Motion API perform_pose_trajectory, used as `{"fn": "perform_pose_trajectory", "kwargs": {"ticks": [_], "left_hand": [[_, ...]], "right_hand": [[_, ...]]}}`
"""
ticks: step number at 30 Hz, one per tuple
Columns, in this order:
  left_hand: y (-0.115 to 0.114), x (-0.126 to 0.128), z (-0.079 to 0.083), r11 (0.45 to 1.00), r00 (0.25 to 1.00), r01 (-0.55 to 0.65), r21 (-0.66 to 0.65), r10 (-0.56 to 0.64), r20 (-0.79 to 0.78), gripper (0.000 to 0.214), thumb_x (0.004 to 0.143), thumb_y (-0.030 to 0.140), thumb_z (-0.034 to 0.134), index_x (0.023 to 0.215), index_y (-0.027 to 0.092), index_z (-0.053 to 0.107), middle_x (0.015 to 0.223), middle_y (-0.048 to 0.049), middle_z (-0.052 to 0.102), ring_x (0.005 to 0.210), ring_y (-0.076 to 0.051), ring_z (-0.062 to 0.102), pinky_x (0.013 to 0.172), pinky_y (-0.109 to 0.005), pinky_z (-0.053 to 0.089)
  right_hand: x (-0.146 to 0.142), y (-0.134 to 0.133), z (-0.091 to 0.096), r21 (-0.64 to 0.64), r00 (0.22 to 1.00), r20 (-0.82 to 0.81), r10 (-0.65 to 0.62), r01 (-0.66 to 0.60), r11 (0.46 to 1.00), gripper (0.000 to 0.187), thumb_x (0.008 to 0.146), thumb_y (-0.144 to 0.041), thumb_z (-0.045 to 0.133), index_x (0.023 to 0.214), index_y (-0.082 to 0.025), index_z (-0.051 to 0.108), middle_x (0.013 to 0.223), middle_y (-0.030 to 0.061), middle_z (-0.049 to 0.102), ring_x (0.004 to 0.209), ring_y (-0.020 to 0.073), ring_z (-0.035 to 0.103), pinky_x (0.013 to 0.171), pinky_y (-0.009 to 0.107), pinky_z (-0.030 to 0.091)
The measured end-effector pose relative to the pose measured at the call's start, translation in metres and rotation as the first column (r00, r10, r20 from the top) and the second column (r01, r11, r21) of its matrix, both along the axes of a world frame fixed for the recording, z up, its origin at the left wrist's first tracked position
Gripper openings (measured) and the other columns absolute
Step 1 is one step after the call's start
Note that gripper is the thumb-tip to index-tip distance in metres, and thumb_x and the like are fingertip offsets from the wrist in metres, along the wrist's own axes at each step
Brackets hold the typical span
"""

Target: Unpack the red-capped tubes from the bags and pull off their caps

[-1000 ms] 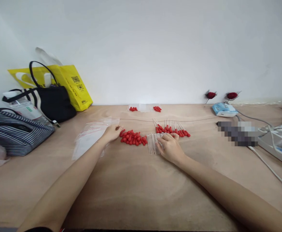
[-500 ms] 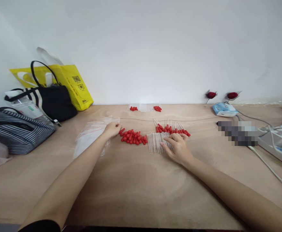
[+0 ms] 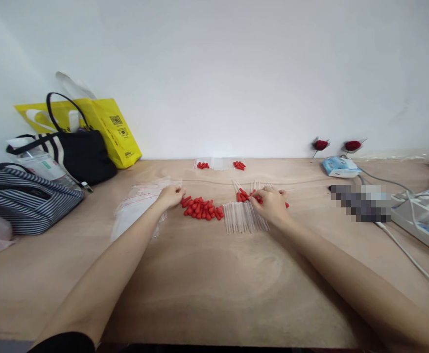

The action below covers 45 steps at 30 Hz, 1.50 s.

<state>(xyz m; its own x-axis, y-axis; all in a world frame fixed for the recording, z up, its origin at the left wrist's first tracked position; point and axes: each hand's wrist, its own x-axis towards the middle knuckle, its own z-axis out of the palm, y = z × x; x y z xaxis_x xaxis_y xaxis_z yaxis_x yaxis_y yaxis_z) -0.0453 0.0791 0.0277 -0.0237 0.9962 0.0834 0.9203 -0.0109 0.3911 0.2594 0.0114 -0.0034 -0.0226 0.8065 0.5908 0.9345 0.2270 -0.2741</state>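
My left hand (image 3: 171,196) is closed, its fingertips at the left end of a heap of red rubber dropper bulbs (image 3: 202,209). What it pinches, if anything, is too small to make out. Its wrist lies over a fan of clear zip bags (image 3: 135,208). My right hand (image 3: 271,203) bends its fingers over the droppers fitted with red bulbs (image 3: 242,195), thumb and forefinger drawn together at the bulbs. Whether a dropper is between them is hidden. Just in front of it lies a row of clear thin tubes (image 3: 242,218), side by side.
By the wall lie clear bags (image 3: 220,163) with red bulbs inside. At left stand a yellow bag (image 3: 121,139), a black handbag (image 3: 93,157) and a striped bag (image 3: 41,206). A tissue pack (image 3: 341,167), a power strip (image 3: 420,215) and cables are at right.
My right hand has moved away from me, from the row of clear tubes to the red-bulbed droppers behind it. My left hand has stayed nearly in place.
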Motion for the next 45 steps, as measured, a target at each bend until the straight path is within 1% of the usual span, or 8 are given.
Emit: {"fn": "perform_pose_trajectory", "kwargs": {"ticks": [6, 11, 14, 18, 22, 28, 34, 45], "left_hand": [[-0.018, 0.009, 0.001, 0.966, 0.999, 0.027, 0.256, -0.016, -0.043, 0.022, 0.077, 0.029, 0.044, 0.076, 0.017, 0.062, 0.082, -0.0069, 0.063, 0.085, -0.022, 0.055, 0.077, -0.030, 0.040], [-0.048, 0.032, 0.005, 0.798, 0.984, 0.109, 0.593, -0.173, 0.052, 0.020, 0.075, 0.027, 0.049, 0.078, 0.015, 0.064, 0.085, -0.0082, 0.061, 0.087, -0.023, 0.054, 0.082, -0.036, 0.042], [-0.063, 0.064, 0.007, 0.883, 0.894, 0.217, 0.416, -0.350, 0.279, 0.021, 0.077, 0.028, 0.050, 0.083, 0.015, 0.064, 0.078, -0.0055, 0.064, 0.071, -0.017, 0.059, 0.068, -0.029, 0.049], [-0.073, 0.114, 0.003, 0.944, 0.618, 0.331, 0.006, -0.222, 0.754, 0.024, 0.084, 0.027, 0.044, 0.080, 0.012, 0.062, 0.074, -0.0073, 0.066, 0.061, -0.014, 0.062, 0.059, -0.027, 0.052], [-0.078, 0.138, -0.004, 0.932, 0.486, 0.361, 0.001, -0.189, 0.853, 0.025, 0.085, 0.025, 0.042, 0.075, 0.011, 0.060, 0.070, -0.0059, 0.065, 0.062, -0.012, 0.061, 0.061, -0.025, 0.051], [-0.098, 0.105, -0.010, 0.800, 0.735, 0.506, 0.322, -0.596, 0.324, 0.016, 0.080, 0.026, 0.052, 0.076, 0.016, 0.063, 0.067, -0.0019, 0.061, 0.064, -0.014, 0.056, 0.062, -0.026, 0.046], [-0.124, 0.088, -0.029, 0.518, 0.652, 0.684, 0.513, -0.750, -0.112, 0.016, 0.084, 0.023, 0.048, 0.087, 0.015, 0.062, 0.074, -0.0050, 0.060, 0.069, -0.014, 0.054, 0.065, -0.027, 0.045], [-0.128, 0.078, -0.038, 0.485, 0.668, 0.690, 0.538, -0.713, -0.213, 0.018, 0.086, 0.027, 0.047, 0.080, 0.016, 0.061, 0.068, -0.0016, 0.061, 0.068, -0.014, 0.051, 0.067, -0.029, 0.039]], "right_hand": [[-0.025, 0.038, 0.003, -0.167, 0.983, 0.087, -0.163, 0.176, 0.970, 0.032, 0.074, -0.043, 0.049, 0.066, -0.018, 0.068, 0.077, 0.0121, 0.063, 0.079, 0.0250, 0.051, 0.073, 0.042, 0.023], [-0.030, 0.039, 0.003, -0.138, 0.983, 0.080, -0.166, 0.176, 0.975, 0.029, 0.077, -0.032, 0.046, 0.063, -0.018, 0.067, 0.073, 0.0118, 0.064, 0.077, 0.0240, 0.050, 0.073, 0.042, 0.022], [-0.033, 0.023, 0.008, -0.038, 0.990, -0.007, -0.138, 0.137, 0.990, 0.032, 0.079, -0.034, 0.044, 0.061, -0.019, 0.066, 0.070, 0.0088, 0.063, 0.076, 0.0227, 0.050, 0.073, 0.041, 0.020], [-0.044, -0.012, 0.010, 0.064, 0.994, -0.105, 0.009, -0.002, 0.998, 0.033, 0.080, -0.040, 0.045, 0.063, -0.021, 0.065, 0.067, 0.0037, 0.062, 0.074, 0.0188, 0.050, 0.075, 0.038, 0.019], [-0.042, -0.044, 0.006, 0.162, 0.977, -0.111, 0.182, -0.163, 0.973, 0.023, 0.080, -0.037, 0.049, 0.071, -0.023, 0.065, 0.063, -0.0002, 0.059, 0.069, 0.0146, 0.049, 0.076, 0.035, 0.021], [-0.009, -0.072, 0.003, 0.407, 0.969, 0.117, 0.217, -0.246, 0.880, 0.023, 0.076, -0.034, 0.057, 0.093, -0.020, 0.061, 0.088, 0.0068, 0.062, 0.084, 0.0182, 0.053, 0.081, 0.036, 0.027], [-0.016, -0.080, -0.002, 0.309, 0.885, 0.301, 0.355, -0.443, 0.841, 0.020, 0.080, -0.029, 0.055, 0.099, -0.026, 0.059, 0.087, -0.0008, 0.065, 0.092, 0.0161, 0.053, 0.094, 0.042, 0.013], [-0.019, -0.080, -0.011, 0.206, 0.823, 0.201, 0.531, -0.565, 0.799, 0.017, 0.084, -0.022, 0.046, 0.080, -0.020, 0.062, 0.054, -0.0036, 0.052, 0.068, 0.0113, 0.048, 0.086, 0.038, 0.019]]}}
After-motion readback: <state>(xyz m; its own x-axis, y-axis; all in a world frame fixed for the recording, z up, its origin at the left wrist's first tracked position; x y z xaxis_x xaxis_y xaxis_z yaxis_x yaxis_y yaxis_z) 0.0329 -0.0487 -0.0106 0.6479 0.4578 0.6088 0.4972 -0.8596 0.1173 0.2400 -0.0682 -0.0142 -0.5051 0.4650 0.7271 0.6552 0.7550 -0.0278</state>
